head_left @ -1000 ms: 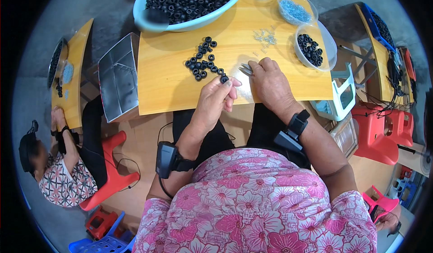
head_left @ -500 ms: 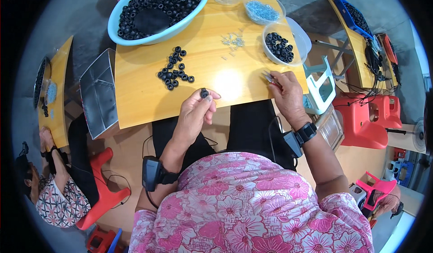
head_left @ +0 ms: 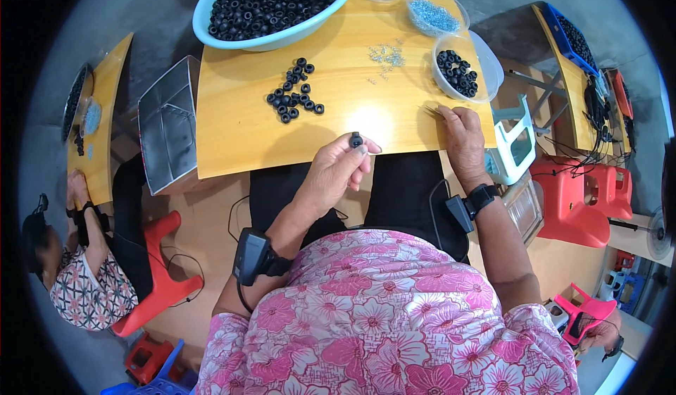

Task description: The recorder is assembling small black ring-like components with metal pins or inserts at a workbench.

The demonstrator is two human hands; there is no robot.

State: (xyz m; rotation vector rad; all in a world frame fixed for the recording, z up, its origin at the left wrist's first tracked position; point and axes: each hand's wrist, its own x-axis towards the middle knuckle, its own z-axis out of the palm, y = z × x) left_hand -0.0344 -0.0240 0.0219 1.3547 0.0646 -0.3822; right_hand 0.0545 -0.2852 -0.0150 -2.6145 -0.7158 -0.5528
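Note:
My left hand (head_left: pixel 331 173) pinches a small black ring-shaped part (head_left: pixel 355 140) between thumb and fingertips, just above the table's front edge. In my right hand (head_left: pixel 463 138) is a pair of thin metal tweezers (head_left: pixel 432 111), tips pointing left over the wooden table (head_left: pixel 239 131); the fingers hide most of them. Beyond my left hand lies a loose group of black ring-shaped parts (head_left: pixel 294 101). A clear round tub (head_left: pixel 438 78) with more of these parts stands beyond my right hand. Tiny clear pieces (head_left: pixel 386 55) are scattered left of that tub.
A light blue basin (head_left: pixel 274 41) heaped with black parts stands at the far left. Another clear tub (head_left: pixel 461 29) holds small bluish pieces. An open box (head_left: pixel 169 127) sits left of the table, a pale green stool (head_left: pixel 517 145) right. A person (head_left: pixel 91 282) sits at another table.
The view has shifted, so the table appears farther right and higher. My left hand, still pinching the black part, has come slightly right over the table edge. The tweezers stay in my right hand.

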